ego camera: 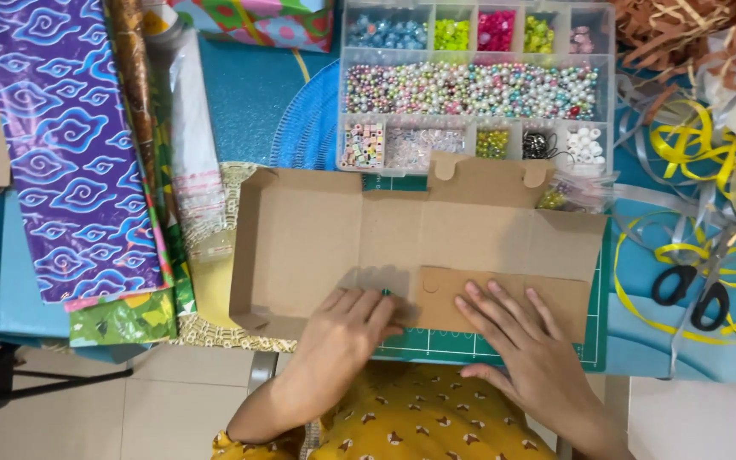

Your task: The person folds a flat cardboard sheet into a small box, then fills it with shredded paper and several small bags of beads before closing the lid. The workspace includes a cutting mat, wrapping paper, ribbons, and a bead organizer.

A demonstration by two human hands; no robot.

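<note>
A flat, unfolded brown cardboard box (342, 238) lies on a green cutting mat (487, 349) in front of me. My left hand (347, 328) rests flat on the box's near edge, fingers together, pressing on the cardboard. My right hand (517, 341) lies flat with fingers spread on the folded near flap (504, 298) at the right. Neither hand holds anything.
A clear bead organiser (474, 85) full of coloured beads stands behind the box. Rolls of purple patterned wrapping paper (70, 145) lie at the left. Black scissors (692, 294) sit among yellow ribbon (709, 145) at the right. Brown shredded paper (683, 34) is at the far right.
</note>
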